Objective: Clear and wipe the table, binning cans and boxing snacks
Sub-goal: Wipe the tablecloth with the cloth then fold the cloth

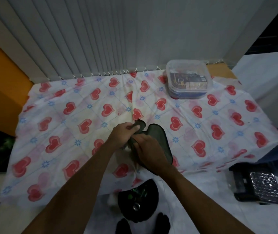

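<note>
Both hands meet over the near middle of the table (54, 115), working a dark grey cloth (158, 139). The left hand (124, 134) pinches one bunched corner of it between thumb and fingers, and the right hand (149, 149) is curled down on the cloth's middle, gripping it. The rest of the cloth fans out to the right of the hands and lies flat on the heart-print tablecloth (219, 119), reaching almost to the near edge.

The lidded clear plastic box (188, 78), with snack packets showing through it, sits at the far right, close to the back edge by the blinds (101, 34). Everything left of the hands is open tablecloth out to the left edge, and so is the right side in front of the box.

Down on the floor, just off the near edge, a black bin (126, 200) holds a can (136, 206)
</note>
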Tool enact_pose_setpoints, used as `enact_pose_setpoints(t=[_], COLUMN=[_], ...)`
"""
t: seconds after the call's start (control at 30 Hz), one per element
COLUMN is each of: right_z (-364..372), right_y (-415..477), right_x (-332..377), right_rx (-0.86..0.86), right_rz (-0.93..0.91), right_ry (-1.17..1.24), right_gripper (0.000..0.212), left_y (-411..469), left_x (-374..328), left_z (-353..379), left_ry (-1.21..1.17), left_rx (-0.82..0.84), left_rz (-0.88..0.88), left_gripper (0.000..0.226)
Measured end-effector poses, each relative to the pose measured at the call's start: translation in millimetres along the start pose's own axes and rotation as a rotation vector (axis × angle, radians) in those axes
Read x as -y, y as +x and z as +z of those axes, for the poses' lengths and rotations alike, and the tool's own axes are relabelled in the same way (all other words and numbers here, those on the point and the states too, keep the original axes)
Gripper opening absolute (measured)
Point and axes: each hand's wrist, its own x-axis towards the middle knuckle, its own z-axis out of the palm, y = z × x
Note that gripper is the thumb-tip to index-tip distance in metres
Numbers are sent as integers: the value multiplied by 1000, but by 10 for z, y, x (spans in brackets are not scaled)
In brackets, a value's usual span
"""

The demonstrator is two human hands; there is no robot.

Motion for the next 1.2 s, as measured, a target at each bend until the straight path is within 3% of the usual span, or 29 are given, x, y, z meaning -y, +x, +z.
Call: enact_pose_setpoints(t=[0.13,0.23,0.33,0.5,0.6,0.73,0.8,0.97,1.2], right_z=[-225,-375,-472,-516,-616,-935,-1124,-1560,-1999], right_y=[43,55,56,-10,-47,-35,52,423,654], right_x=[17,-141,-368,-741,-952,-1286,-1538,-2108,-3225], right_rx=[52,5,27,-7,-39,-105,-100,-117,-71], right_rz=[-63,130,398,608,664,678,695,659,675], right_ry=[162,389,459,227,183,48,5,-65,-145], right_gripper=[27,31,27,43,37,42,45,34,39], left_y=[27,69,76,127,182,377,507,910,1382], left_x=[-72,-131,-165,-258,-402,-615,-764,-1365,-2203], left_z=[-87,-184,-248,-244,-204,-127,-52,373,1360], left_ry=[-237,-223,-137,-153,-158,-182,-163,-119,-86], left_rx=[4,18,22,69,41,18,11,50,161], left_rz=[-17,6,13,14,9,17,55,186,289], left_gripper=[35,28,7,8,10,8,18,30,4])
